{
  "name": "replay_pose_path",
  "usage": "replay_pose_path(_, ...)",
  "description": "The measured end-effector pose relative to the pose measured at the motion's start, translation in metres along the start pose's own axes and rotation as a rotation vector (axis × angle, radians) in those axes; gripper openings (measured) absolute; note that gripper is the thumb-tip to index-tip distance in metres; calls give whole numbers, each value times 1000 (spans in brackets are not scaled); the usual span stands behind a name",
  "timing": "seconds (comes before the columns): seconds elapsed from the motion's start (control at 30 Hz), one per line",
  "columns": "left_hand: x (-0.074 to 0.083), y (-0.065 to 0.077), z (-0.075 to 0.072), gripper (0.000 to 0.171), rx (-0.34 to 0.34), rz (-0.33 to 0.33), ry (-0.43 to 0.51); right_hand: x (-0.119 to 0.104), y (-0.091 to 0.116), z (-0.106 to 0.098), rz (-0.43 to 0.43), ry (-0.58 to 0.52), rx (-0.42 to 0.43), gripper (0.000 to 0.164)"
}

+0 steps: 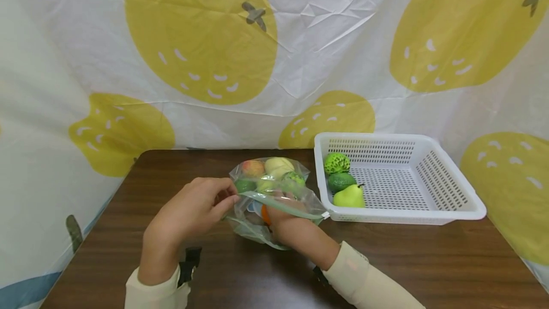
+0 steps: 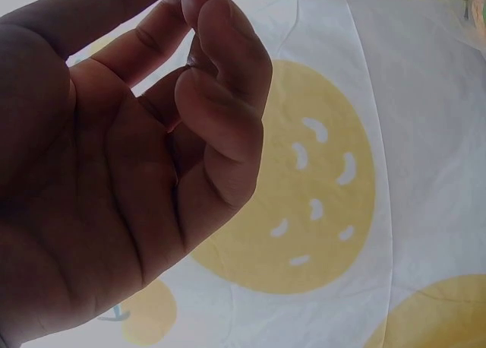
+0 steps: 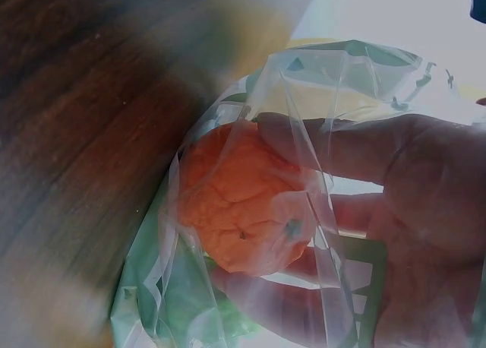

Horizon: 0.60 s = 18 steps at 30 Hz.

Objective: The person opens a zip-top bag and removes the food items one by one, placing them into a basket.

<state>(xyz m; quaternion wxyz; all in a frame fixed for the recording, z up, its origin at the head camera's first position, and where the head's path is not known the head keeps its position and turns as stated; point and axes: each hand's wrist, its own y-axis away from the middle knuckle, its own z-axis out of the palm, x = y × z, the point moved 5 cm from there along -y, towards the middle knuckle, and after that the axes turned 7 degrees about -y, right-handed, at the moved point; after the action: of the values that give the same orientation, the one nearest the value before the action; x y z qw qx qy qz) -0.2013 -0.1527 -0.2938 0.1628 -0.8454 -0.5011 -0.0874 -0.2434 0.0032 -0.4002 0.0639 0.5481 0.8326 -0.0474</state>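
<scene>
1. Zip bag (image 1: 257, 198): clear, with a green strip along its mouth. It lies on the dark wood surface (image 1: 240, 280) in front of the person, mouth parted toward them.
2. Left hand (image 1: 199, 206): at the left end of the bag mouth. Thumb and index finger pinch the edge; the other fingers are bent.
3. Right hand (image 1: 286, 219): inserted through the mouth. Its fingers are curled around the orange fruit (image 3: 243, 200), gripping it inside the bag, behind the clear film.
4. Bag contents, far end: a red-yellow peach (image 1: 253, 168), a pale fruit (image 1: 279, 166) beside it, and green pieces nearer the mouth.
5. White basket (image 1: 407, 216): just right of the bag. Along its left wall, back to front: a bumpy green fruit (image 1: 336, 163), a dark green fruit (image 1: 340, 181) and a green pear (image 1: 349, 198).
6. Backdrop: a lemon-print cloth (image 1: 197, 37) hangs behind the surface.
</scene>
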Motion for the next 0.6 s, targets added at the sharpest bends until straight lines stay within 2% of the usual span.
replay_pose_path(0.17,0,0,0,7,-6,3,3,0,1,-3,-3,-15,-11,43)
replay_pose_path(0.33,0,0,0,7,-10,-1,10,-2,6,-6,-80,-20,34,34)
replay_pose_path(0.4,-1,0,0,8,-11,-3,9,-3,8,-9,-107,-19,49,36)
replay_pose_path(0.6,-1,-1,0,7,-11,-3,8,-3,15,-17,-113,-26,58,48)
